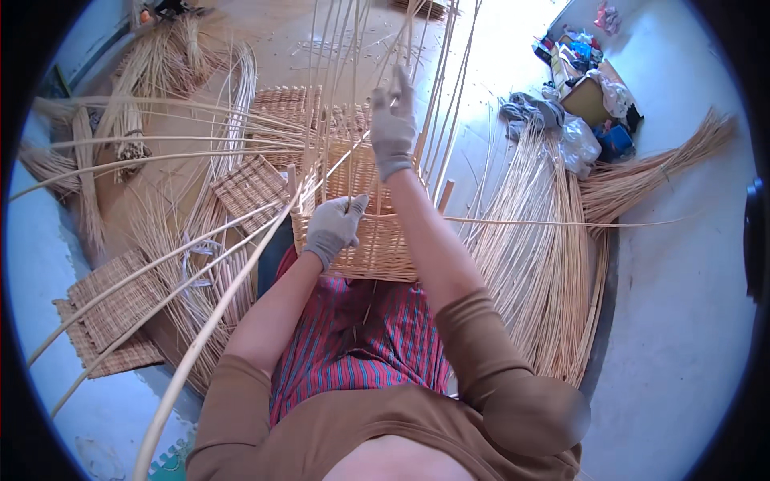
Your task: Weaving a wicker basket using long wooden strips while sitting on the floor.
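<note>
A partly woven wicker basket (373, 250) stands in front of my lap, with thin upright stakes (460, 76) rising from its walls. My left hand (330, 228), in a grey glove, is closed on the basket's near edge, its thumb beside an upright stake. My right hand (393, 132), also gloved, is raised over the basket's right part among the stakes. Its fingers point up and look apart. A long thin cane (529, 223) runs out to the right from the basket's near side. Thicker pale rods (212, 317) stretch from its left side toward the lower left.
Flat woven panels (120, 309) lie at the left, another (250, 191) beside the basket. Bundles of loose cane (537, 264) cover the floor at right, with more bundles (156, 68) at far left. Bags and boxes (589, 92) are piled by the right wall.
</note>
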Action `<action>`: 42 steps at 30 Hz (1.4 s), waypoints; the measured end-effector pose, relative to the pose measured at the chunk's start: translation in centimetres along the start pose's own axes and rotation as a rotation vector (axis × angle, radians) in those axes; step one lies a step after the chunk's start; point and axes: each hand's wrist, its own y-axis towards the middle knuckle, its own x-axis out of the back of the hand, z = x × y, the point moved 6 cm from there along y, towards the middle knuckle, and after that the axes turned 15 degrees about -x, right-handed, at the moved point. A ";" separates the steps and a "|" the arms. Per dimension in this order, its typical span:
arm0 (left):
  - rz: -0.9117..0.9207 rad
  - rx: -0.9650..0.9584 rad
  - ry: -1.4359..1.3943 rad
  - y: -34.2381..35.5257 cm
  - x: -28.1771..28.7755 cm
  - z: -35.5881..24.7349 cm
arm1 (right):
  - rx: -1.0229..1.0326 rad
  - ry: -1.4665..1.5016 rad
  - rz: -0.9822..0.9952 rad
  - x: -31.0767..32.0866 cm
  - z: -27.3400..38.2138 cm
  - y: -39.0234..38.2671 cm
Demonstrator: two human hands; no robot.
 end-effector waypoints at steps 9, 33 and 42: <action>0.091 0.064 -0.067 0.5 0.9 1.1 | -0.328 0.659 -0.028 13.6 -6.0 -13.4; 0.138 -0.078 -0.256 1.8 -9.5 -2.0 | -0.104 -0.321 0.137 18.8 -3.2 -4.9; 0.096 -0.119 -0.299 2.1 -9.3 -1.6 | -0.323 -1.308 0.045 19.3 -6.0 -3.5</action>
